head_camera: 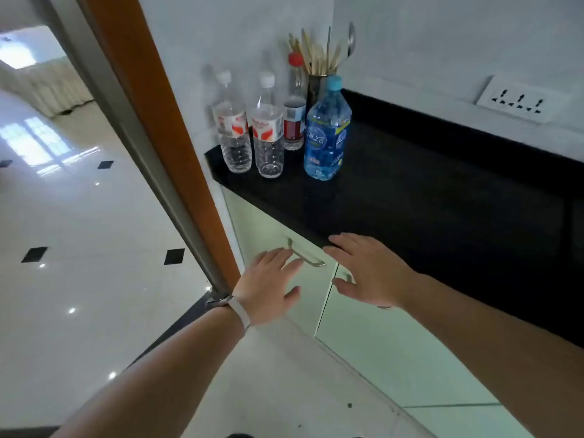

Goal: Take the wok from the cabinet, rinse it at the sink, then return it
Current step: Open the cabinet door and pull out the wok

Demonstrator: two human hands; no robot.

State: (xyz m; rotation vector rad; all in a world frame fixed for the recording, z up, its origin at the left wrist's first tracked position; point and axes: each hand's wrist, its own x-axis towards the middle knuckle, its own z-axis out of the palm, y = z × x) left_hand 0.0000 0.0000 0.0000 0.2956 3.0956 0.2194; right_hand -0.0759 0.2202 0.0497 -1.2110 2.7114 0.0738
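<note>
1. Wok nowhere in sight, presumably behind the shut cabinet doors (284,279), so its orientation and long axis cannot be told.
2. First step in hand: opening up.
3. Left hand (271,282) and right hand (369,273) hover spread wide, empty, near the bar handle (308,256).
4. Next move calls for gripping that handle and pulling.

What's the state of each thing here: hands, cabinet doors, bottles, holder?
left hand: open, fingers spread, at the left door handle, not gripping.
right hand: open, holding nothing.
left cabinet door: shut.
right cabinet door: shut.
blue bottle: upright, capped.
three clear bottles: upright, capped.
utensil holder: upright, full of chopsticks.
wok: not visible.
</note>
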